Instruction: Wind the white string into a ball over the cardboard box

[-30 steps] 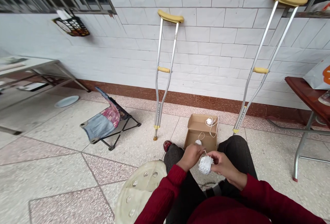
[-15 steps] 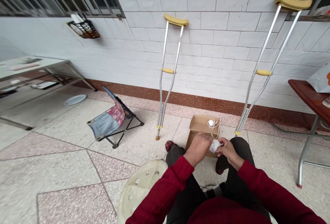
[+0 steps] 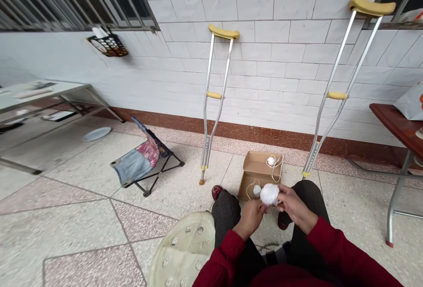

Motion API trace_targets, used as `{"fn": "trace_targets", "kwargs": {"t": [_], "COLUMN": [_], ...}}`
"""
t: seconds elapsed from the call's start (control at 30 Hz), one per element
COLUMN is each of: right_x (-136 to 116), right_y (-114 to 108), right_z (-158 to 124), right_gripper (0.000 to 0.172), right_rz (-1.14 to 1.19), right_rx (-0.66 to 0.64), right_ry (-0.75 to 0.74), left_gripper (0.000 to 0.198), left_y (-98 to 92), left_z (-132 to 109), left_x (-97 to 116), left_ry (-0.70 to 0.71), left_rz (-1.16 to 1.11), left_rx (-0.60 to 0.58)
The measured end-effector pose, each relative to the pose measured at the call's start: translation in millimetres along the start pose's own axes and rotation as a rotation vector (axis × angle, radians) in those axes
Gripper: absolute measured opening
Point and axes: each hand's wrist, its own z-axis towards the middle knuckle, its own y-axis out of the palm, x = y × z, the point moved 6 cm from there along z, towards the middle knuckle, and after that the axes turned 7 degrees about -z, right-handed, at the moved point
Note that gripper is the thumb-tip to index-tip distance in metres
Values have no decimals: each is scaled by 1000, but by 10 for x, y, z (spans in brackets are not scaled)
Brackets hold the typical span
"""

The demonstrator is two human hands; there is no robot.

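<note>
Grip shut on white ball (image 3: 269,193), lower ctr: right hand (image 3: 293,207) holds its right side, left hand (image 3: 251,218) pinches underneath; cardboard box (image 3: 256,171) just beyond.

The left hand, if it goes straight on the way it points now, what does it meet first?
Most likely the white ball that the right hand holds: the left hand points up at it from close below. The cardboard box lies beyond; depth is unclear.
</note>
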Motion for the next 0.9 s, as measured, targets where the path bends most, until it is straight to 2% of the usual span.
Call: {"fn": "trace_targets", "kwargs": {"t": [0.07, 0.13, 0.2, 0.3, 0.4, 0.5, 0.57, 0.63, 0.7, 0.77, 0.83, 0.9], "right_x": [152, 344, 485, 529, 388, 57, -160, -332, -514, -626, -658, -640], "right_y": [36, 22, -55, -225, -401, -510, -484, -443, -436, -441, -380, -241], "right_z": [-128, -184, -147, 20, 193, 283, 334, 428, 532, 636, 689, 658], "right_gripper": [25, 25, 23, 20, 23, 30, 33, 34, 33, 34, 36, 36], "right_rz": [-130, -226, -284, -348, -526, -868, -1060, -1107, -1004, -718, -366, -111], "right_rx": [-69, -96, -51, 61, 166, 319, 361, 366, 431, 454, 402, 292], "right_ry": [20, 73, 103, 94, 19, -227, -386, -443, -444, -351, -250, -187], "left_gripper": [30, 28, 25, 26, 26, 28, 28, 30, 35, 38, 39, 38], "left_y": [-102, -218, -302, -325, -282, -252, -267, -310, -359, -387, -371, -298], "left_z": [78, 164, 226, 249, 225, 221, 238, 269, 297, 298, 266, 214], "left_x": [-49, -1, 112, 289, 338, 260, 223, 252, 336, 426, 475, 464], "left_ry": [25, 113, 220, 347, 351, 218, 121, 76, 77, 89, 94, 92], "left_rz": [25, 84, 187, 333, 400, 416, 361, 188, -81, -305, -410, -456], "left_rx": [-10, -28, -46, -73, -66, -41, -29, -23, -24, -22, -10, -17]}}
